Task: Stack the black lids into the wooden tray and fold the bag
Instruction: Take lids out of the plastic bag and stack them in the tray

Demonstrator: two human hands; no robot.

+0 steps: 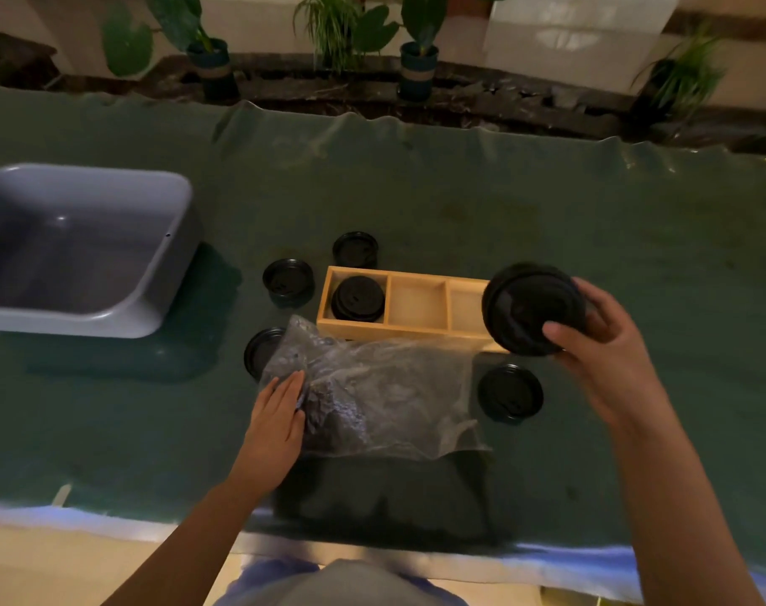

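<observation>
At right of centre, right hand [599, 338] gripping a black lid [532, 308], tilted, raised over the right end of the wooden tray [359, 328]; stacked lids [358, 298] in the tray's left compartment, middle one bare. Lower centre, left hand [278, 413] spread flat, pressing the left edge of a crumpled clear bag [385, 395] on the green cloth [591, 212]. Around the tray, loose lids: above it [355, 249], at its left [288, 280], half under the bag [261, 349], lower right [510, 393]. Upper left, grey tub [84, 249]
</observation>
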